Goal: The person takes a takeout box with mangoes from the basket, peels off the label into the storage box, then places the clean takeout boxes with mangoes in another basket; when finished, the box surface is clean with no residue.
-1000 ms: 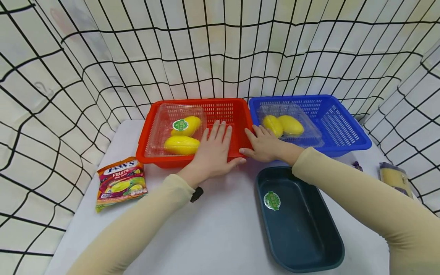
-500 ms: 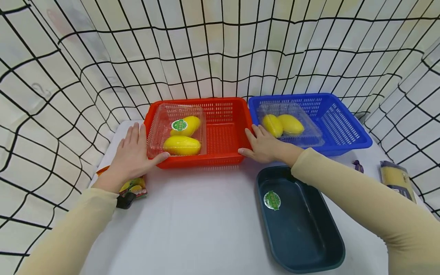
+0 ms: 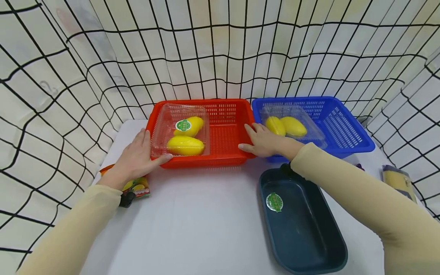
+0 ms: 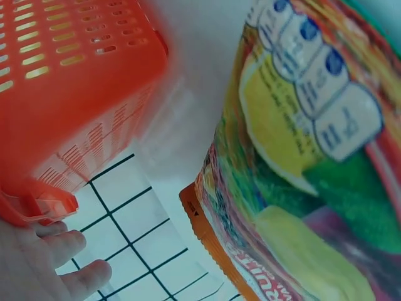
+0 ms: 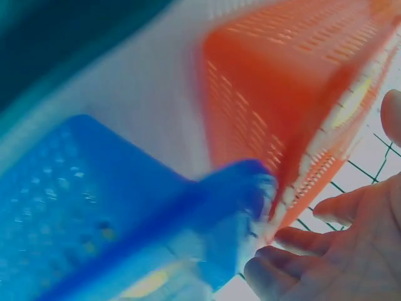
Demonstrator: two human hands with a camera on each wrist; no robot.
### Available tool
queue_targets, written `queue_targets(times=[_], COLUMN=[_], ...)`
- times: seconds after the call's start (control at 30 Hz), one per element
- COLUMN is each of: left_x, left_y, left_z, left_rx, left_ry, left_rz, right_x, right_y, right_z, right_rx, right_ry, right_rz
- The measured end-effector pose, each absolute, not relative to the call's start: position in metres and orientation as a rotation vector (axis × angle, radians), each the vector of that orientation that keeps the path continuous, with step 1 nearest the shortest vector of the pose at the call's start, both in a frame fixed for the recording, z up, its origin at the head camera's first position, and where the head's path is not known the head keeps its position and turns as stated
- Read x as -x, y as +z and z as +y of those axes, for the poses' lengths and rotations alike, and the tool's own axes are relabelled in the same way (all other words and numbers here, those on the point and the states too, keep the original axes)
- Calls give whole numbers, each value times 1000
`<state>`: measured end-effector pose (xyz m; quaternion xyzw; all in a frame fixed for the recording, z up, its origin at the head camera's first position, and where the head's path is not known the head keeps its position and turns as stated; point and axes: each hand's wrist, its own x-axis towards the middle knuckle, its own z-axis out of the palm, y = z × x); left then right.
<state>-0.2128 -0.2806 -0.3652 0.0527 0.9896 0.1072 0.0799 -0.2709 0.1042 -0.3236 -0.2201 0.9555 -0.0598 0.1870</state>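
Observation:
In the head view a red basket (image 3: 225,139) holds a clear plastic box (image 3: 161,133) with two yellow fruits (image 3: 185,146). My left hand (image 3: 136,158) rests against the basket's left rim, fingers straight and thumb over its front corner. My right hand (image 3: 266,141), fingers spread, lies at the basket's right rim, beside a blue basket (image 3: 338,124). That one holds another clear box with yellow fruits (image 3: 293,126). In the left wrist view the fingers (image 4: 88,279) are beside the red rim; the right wrist view shows my right hand (image 5: 344,251) near both rims.
A dark teal tray (image 3: 299,221) with a green sticker stands in front of the blue basket. A candy bag (image 3: 139,188) lies under my left wrist. At the far right is a yellowish packet (image 3: 398,182). Black netting (image 3: 227,57) surrounds the white table (image 3: 192,221).
My left hand has moved from the middle of the red basket to its left side. My right hand has stayed at the right rim. The view has shifted slightly.

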Motion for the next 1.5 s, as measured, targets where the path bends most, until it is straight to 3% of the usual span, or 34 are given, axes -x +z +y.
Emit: queue_targets(times=[0.53, 0.97, 1.5], left_x=[217, 212, 210], left_y=[-361, -366, -365], left_z=[-276, -276, -279], left_rx=[-168, -139, -121], left_ry=[303, 333, 324], left_rz=[2958, 2954, 2963], right_x=[336, 372, 370], right_y=[-284, -321, -345], right_z=[21, -10, -23], right_rx=[501, 210, -33], right_ry=[-633, -930, -1028], right_rz=[2569, 2284, 1995])
